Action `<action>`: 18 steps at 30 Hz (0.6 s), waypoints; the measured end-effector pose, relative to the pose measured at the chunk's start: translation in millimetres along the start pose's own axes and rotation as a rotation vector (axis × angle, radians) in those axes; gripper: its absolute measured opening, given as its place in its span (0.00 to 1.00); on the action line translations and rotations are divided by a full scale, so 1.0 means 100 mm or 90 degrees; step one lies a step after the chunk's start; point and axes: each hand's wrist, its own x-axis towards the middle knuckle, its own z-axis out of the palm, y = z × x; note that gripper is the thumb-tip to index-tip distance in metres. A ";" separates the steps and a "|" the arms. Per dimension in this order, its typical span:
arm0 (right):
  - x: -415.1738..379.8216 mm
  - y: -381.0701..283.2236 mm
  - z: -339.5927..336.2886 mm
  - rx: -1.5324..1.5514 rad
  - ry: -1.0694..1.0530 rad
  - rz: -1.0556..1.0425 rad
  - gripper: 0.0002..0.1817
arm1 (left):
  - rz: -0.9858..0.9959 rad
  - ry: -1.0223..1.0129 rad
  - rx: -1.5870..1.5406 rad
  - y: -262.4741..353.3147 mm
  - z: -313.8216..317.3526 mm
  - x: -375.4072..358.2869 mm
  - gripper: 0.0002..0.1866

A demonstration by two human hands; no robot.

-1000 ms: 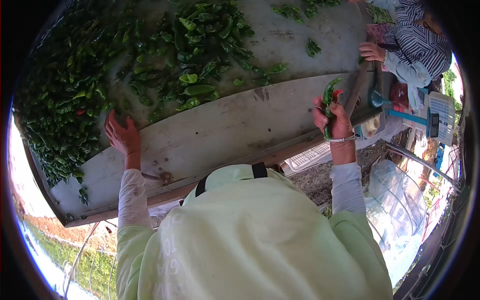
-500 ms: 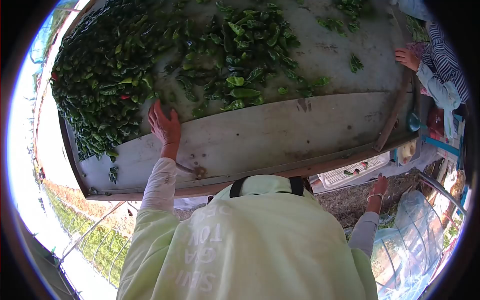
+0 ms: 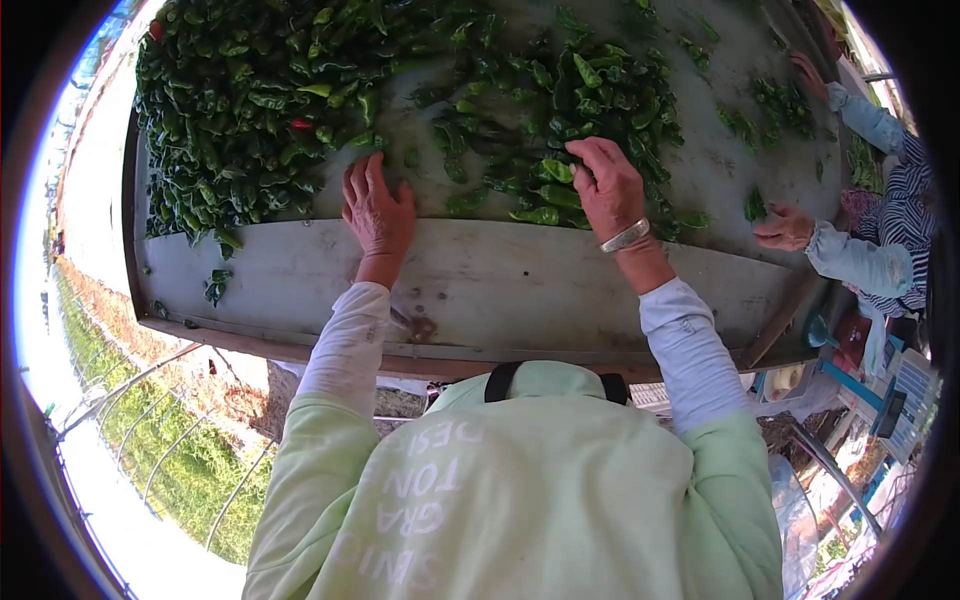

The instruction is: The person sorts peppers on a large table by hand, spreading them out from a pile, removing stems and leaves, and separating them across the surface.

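A large heap of green peppers point(image 3: 270, 100) covers the left of the metal-topped table point(image 3: 500, 262), with a few red ones in it. My left hand point(image 3: 381, 208) is open at the heap's right edge, its fingertips by a green pepper and its thumb apart. Over a looser group of green peppers point(image 3: 625, 95) in the middle is my right hand point(image 3: 608, 190), with a bracelet on the wrist. Its fingers and thumb are apart, beside a bright green pepper point(image 3: 557, 171); it holds nothing that I can see.
At the right a co-worker's hand point(image 3: 786, 229) is beside a small clump of peppers point(image 3: 754, 205); their other hand point(image 3: 808, 74) lies farther back. A wooden strip point(image 3: 785, 330) crosses the table's right end. Near it hangs a green round object point(image 3: 818, 330).
My right hand has come up from below the table's right side to the middle peppers. My left hand stays by the heap. Both of the co-worker's hands now show over the table.
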 end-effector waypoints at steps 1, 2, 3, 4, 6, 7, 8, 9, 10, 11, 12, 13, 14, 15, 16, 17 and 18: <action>0.09 0.03 0.10 -0.005 -0.004 0.020 0.15 | -0.001 -0.004 -0.004 0.01 -0.01 0.00 0.29; 0.16 0.06 0.15 -0.002 -0.012 0.018 0.15 | -0.009 -0.006 -0.001 0.00 -0.01 -0.01 0.29; 0.21 0.09 0.17 -0.061 -0.084 0.045 0.15 | -0.002 -0.005 -0.007 0.00 -0.01 0.00 0.29; 0.26 0.13 0.18 -0.121 -0.155 0.072 0.15 | 0.007 -0.004 -0.013 -0.01 -0.01 0.00 0.29; 0.33 0.24 0.17 -0.127 -0.205 0.109 0.14 | 0.002 -0.005 -0.016 0.00 -0.01 0.00 0.29; 0.35 0.28 0.15 -0.143 -0.248 0.123 0.13 | 0.004 -0.003 -0.018 0.00 -0.02 0.00 0.29; 0.38 0.30 0.12 -0.160 -0.289 0.137 0.12 | 0.001 -0.004 -0.018 0.01 -0.03 0.01 0.29; 0.39 0.31 0.09 -0.158 -0.316 0.132 0.12 | 0.003 -0.002 -0.016 0.02 -0.04 0.02 0.29; 0.38 0.31 0.08 -0.159 -0.321 0.133 0.12 | 0.006 0.000 -0.013 0.02 -0.04 0.01 0.29; 0.37 0.28 0.08 -0.181 -0.330 0.137 0.11 | 0.004 -0.003 -0.013 0.03 -0.04 0.01 0.29; 0.35 0.25 0.07 -0.203 -0.339 0.141 0.11 | 0.003 -0.002 -0.010 0.02 -0.04 0.00 0.29; 0.34 0.22 0.05 -0.202 -0.343 0.141 0.11 | 0.002 -0.001 -0.007 0.02 -0.03 0.01 0.29; 0.32 0.19 0.04 -0.206 -0.332 0.126 0.10 | 0.000 -0.003 -0.006 0.01 -0.03 0.01 0.29; 0.30 0.18 0.03 -0.210 -0.322 0.111 0.09 | 0.006 -0.001 -0.009 0.01 -0.03 0.01 0.29; 0.29 0.21 0.04 -0.209 -0.326 0.112 0.09 | 0.012 0.001 -0.013 0.00 -0.02 0.01 0.29; 0.31 0.25 0.04 -0.208 -0.341 0.092 0.08 | 0.010 -0.001 -0.013 0.00 -0.02 0.01 0.29; 0.32 0.29 0.04 -0.206 -0.356 0.073 0.08 | 0.011 0.001 -0.011 0.00 -0.02 0.01 0.29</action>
